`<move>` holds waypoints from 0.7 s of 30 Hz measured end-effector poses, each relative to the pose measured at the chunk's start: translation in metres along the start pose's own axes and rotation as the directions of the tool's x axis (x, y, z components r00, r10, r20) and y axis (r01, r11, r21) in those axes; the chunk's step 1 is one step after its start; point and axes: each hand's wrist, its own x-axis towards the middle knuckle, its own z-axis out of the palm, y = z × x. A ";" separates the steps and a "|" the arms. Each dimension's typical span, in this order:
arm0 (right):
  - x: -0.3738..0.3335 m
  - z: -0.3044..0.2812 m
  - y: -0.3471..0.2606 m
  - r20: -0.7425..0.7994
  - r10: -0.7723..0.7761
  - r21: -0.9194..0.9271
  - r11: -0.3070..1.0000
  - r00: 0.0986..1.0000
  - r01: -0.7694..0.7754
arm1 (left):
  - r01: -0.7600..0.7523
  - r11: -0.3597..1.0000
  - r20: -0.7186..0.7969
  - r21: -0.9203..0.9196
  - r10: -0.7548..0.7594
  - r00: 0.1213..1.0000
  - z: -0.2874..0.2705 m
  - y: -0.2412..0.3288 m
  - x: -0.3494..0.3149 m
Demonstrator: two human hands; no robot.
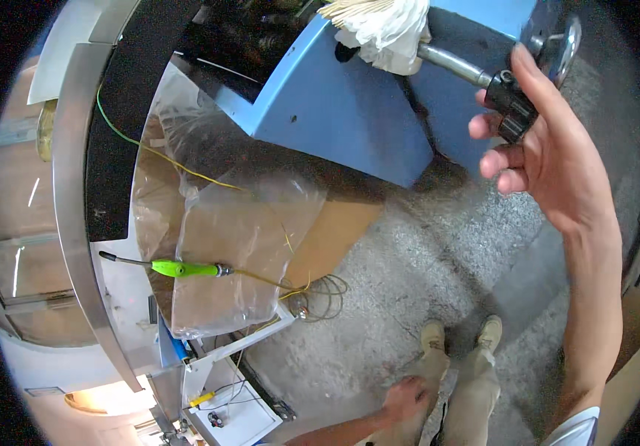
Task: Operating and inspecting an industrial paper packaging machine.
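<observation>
My right hand [557,149] is raised at the upper right, its palm turned left and its fingers loosely bent and apart. In front of its palm is a black knobbed fitting [511,108] on the end of a metal rod [457,65]. The thumb stretches up past the fitting; whether the skin touches it I cannot tell. White cloth or plastic [387,33] is bunched around the rod's other end, beside a blue machine housing [342,111]. Low in the picture, my left hand [409,401] hangs near my legs, its fingers blurred and mostly hidden.
A green-handled tool [186,268] with a yellow cable lies over clear plastic sheeting [231,238] and cardboard [335,238] on the left. Cable coils [327,297] rest on the grey floor [401,275]. A curved metal handle [569,48] stands beyond my right hand.
</observation>
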 end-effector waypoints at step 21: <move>-0.003 -0.021 -0.006 0.153 -0.004 -0.151 0.988 0.988 0.027 | 0.044 0.993 0.079 0.108 -0.053 0.996 0.002 0.002 -0.013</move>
